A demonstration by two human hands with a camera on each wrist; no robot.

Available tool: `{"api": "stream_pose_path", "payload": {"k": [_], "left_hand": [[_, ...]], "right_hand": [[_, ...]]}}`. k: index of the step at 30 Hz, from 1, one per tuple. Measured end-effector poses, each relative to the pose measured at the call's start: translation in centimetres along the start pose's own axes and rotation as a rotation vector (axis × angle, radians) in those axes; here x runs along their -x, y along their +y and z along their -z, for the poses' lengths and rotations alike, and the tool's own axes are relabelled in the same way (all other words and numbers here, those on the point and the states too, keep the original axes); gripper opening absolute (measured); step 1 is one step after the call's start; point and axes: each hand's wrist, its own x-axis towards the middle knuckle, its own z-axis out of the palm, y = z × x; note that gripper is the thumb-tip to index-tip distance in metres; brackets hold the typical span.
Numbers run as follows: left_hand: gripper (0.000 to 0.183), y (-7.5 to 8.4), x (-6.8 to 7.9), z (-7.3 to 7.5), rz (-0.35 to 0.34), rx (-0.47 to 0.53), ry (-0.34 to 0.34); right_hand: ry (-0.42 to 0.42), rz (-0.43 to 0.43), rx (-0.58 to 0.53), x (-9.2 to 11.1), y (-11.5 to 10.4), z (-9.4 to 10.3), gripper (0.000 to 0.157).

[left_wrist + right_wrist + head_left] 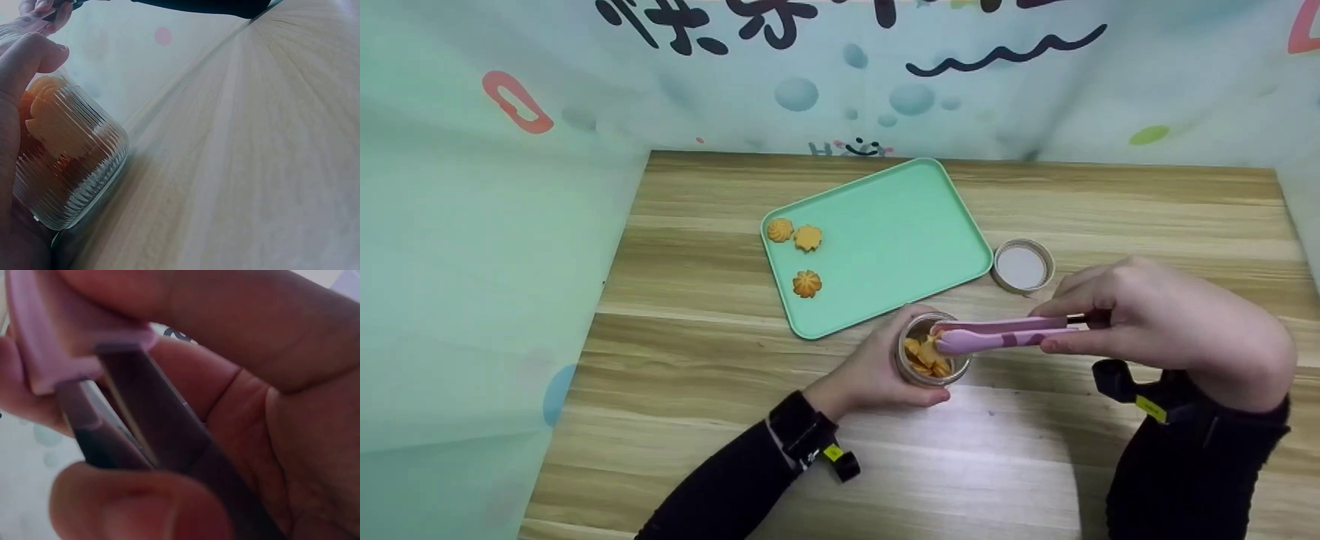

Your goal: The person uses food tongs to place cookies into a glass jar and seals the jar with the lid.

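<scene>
Right hand [1147, 319] clamps its grip on tongs [979, 341], tips at the mouth of a jar [107, 153] of cookies [928, 360]; left hand [877, 371] curls its grip round the jar, near the tray [892, 240] on the desk [690, 375]. Three cookies lie on the tray, a lid [1022, 268] just beside it.

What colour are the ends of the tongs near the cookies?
The tong ends are pinkish purple; the head view shows them best.

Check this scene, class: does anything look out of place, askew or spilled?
I see no spill. The green tray sits askew, its sides slanting against the back edge of the table. On it, one cookie lies smooth side up, unlike the two ridged cookies.
</scene>
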Motion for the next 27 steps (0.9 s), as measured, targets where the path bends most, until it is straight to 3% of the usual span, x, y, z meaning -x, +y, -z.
{"api": "stream_pose_path", "payload": {"k": [6,12,17,23,27], "left_hand": [[0.096,0.2,0.0,0.0,0.007,-0.006,0.005],[0.1,0.3,0.2,-0.1,0.065,0.007,0.009],[0.103,0.3,0.2,-0.1,0.081,-0.026,0.02],[0.1,0.1,0.1,-0.1,0.035,-0.006,0.017],[0.099,0.0,0.1,0.0,0.022,-0.005,0.015]], "right_hand": [[-0.008,-0.008,-0.018,-0.2,0.0,-0.2,0.023],[0.014,-0.002,-0.072,-0.2,0.4,-0.2,0.032],[0.041,0.006,-0.085,-0.8,1.3,0.1,0.029],[0.114,-0.066,-0.029,-2.9,3.2,-0.3,0.025],[0.126,-0.154,-0.026,-5.4,5.2,-1.9,0.029]]}}
